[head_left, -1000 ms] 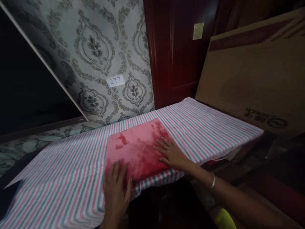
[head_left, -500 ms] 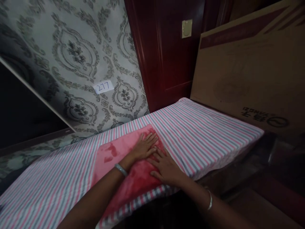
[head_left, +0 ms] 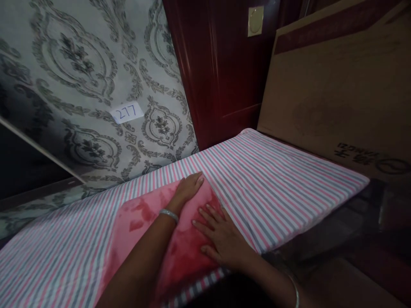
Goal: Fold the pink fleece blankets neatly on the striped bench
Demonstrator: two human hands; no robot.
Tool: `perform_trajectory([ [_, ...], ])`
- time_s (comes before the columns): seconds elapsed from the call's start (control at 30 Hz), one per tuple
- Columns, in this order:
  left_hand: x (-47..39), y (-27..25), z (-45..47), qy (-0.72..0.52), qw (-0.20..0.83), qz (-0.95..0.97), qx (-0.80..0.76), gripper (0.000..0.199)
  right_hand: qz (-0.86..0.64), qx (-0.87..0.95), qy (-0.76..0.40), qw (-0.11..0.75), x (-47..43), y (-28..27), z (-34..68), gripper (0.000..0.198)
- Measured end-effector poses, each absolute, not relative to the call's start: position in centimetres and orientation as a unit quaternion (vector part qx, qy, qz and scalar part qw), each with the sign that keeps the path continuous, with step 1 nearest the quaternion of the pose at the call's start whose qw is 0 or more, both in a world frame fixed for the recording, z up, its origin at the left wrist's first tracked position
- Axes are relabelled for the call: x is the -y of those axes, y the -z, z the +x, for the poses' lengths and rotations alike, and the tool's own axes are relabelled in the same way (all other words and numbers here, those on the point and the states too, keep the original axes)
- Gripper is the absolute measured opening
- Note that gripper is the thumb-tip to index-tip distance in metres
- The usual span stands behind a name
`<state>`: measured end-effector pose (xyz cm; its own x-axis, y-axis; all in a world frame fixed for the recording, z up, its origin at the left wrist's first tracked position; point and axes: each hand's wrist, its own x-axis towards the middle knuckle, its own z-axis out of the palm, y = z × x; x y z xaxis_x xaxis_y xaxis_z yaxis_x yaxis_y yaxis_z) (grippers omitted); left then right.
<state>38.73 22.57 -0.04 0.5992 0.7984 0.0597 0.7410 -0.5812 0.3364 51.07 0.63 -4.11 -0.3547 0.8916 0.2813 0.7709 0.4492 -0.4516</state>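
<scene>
A pink cloth (head_left: 186, 218) with darker red patches lies flat on a striped sheet (head_left: 272, 184) in pink, grey and white. My left hand (head_left: 190, 188), with a bracelet on the wrist, rests on the cloth's far right corner, its fingers stretched out and close together. Nearer to me, my right hand (head_left: 221, 235) lies flat on the cloth's right part, fingers spread. The two hands are apart. My left forearm hides part of the cloth's middle.
Patterned wallpaper (head_left: 80, 60) with a paper label (head_left: 127, 112) reading 277 rises behind. A dark red door or panel (head_left: 224, 77) stands beside it. A large cardboard box (head_left: 330, 90) leans at the right, beyond the sheet's edge. A dark panel (head_left: 25, 167) is at the left.
My left hand has moved up to the cloth's far corner, its fingers now closer together, and away from the right hand. Lighter pink shows between the hands. The camera view has shifted slightly.
</scene>
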Motion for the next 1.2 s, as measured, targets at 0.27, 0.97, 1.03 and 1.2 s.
perform_trajectory([
  [0.27, -21.6, -0.4, 39.0, -0.088, 0.104, 0.885, -0.446, 0.064, -0.519, 0.818, -0.092, 0.232, -0.7, 4.0, 50.9, 0.066],
  [0.97, -12.2, -1.9, 28.9, -0.001, 0.09, 0.952, -0.293, 0.062, -0.398, 0.894, -0.083, 0.188, -1.3, 1.8, 46.1, 0.052],
  [1.03, -13.9, -1.6, 28.7, 0.0, 0.057, 0.954, -0.293, 0.063, -0.4, 0.893, -0.089, 0.186, -1.3, 2.4, 46.2, 0.053],
  [1.2, -19.3, -1.1, 28.3, 0.001, 0.065, 0.916, -0.395, 0.064, -0.4, 0.895, -0.101, 0.171, -1.4, 2.5, 46.4, 0.054],
])
